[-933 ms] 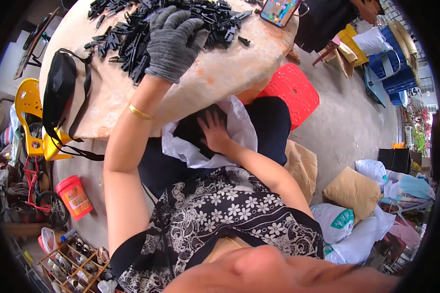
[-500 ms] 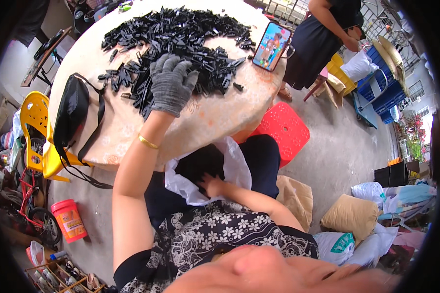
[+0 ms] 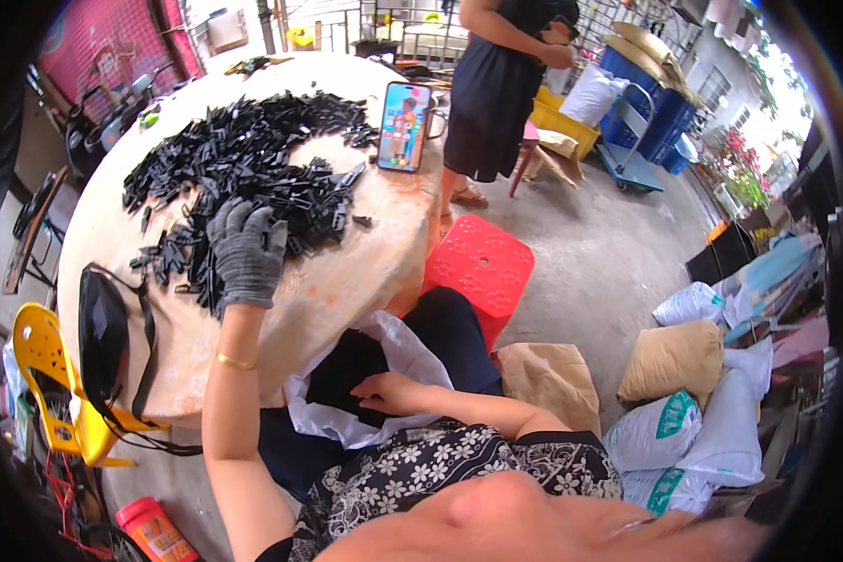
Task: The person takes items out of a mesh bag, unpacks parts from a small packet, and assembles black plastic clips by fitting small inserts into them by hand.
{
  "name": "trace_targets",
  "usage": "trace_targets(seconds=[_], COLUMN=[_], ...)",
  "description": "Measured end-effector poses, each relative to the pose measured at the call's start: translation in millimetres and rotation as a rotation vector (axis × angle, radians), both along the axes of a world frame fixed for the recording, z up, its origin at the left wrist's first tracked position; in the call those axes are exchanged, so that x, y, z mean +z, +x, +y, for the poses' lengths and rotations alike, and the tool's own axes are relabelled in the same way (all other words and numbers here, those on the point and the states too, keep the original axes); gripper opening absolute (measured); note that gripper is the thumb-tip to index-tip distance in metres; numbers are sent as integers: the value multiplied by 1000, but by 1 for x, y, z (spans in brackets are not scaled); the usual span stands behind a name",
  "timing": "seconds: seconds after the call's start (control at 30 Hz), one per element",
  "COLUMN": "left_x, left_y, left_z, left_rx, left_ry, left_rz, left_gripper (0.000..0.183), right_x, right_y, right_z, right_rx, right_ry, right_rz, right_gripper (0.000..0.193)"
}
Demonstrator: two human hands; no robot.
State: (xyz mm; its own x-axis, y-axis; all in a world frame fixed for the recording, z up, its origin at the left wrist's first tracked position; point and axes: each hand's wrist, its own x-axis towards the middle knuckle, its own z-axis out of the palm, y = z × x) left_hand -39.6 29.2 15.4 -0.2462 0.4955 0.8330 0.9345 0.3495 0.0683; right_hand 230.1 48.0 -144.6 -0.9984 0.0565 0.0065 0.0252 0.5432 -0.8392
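Note:
My left hand (image 3: 247, 255), in a grey knit glove, lies palm down on the near edge of a heap of small black plastic pieces (image 3: 239, 150). Its fingers are stretched out over them; anything under the palm is hidden. The heap spreads across a round table with a pale patterned cloth (image 3: 323, 290). Down at my lap, my bare right hand (image 3: 391, 393) is at the mouth of a white plastic bag (image 3: 428, 363), above its dark inside. The right fingers look loosely extended and slightly apart, with nothing visible in them.
A phone (image 3: 404, 128) stands upright on the table, and a black strapped bag (image 3: 103, 332) lies at its left edge. Beside the table are a red stool (image 3: 482, 267) and a yellow chair (image 3: 42, 351). Another person (image 3: 487, 103) stands beyond. Filled sacks (image 3: 670, 361) lie at right.
My view has swung to the right, so the table sits further left and lower. My gloved hand stays on the heap. The right hand has lifted slightly in the bag's mouth, showing more of its fingers.

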Motion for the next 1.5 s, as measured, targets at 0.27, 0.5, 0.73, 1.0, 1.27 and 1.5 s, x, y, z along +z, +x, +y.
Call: trace_targets(seconds=[0.27, 0.5, 0.73, 1.0, 1.27, 1.5], left_x=[1, 1, 3, 2, 3, 1], left_y=[1, 4, 4, 5, 4, 10], left_z=[-1, 0, 0, -2, -2, 10], left_rx=[4, -2, 6, 9, 2, -32], left_ry=[-30, -38, -45, -68, -51, -44], left_rz=[3, 14, 4, -6, -10, 7], left_gripper=[26, 26, 25, 25, 25, 24], right_x=[24, 71, 209, 277, 282, 169], right_y=[35, 126, 256, 273, 248, 162], right_z=[98, 271, 423, 419, 422, 406], right_rx=[-465, -1060, -1564, -1673, -1643, -1161], right_ry=[22, -377, -314, -199, -185, 364], right_rz=[229, 384, 639, 524, 434, 169], right_gripper=[20, 65, 87, 91, 88, 35])
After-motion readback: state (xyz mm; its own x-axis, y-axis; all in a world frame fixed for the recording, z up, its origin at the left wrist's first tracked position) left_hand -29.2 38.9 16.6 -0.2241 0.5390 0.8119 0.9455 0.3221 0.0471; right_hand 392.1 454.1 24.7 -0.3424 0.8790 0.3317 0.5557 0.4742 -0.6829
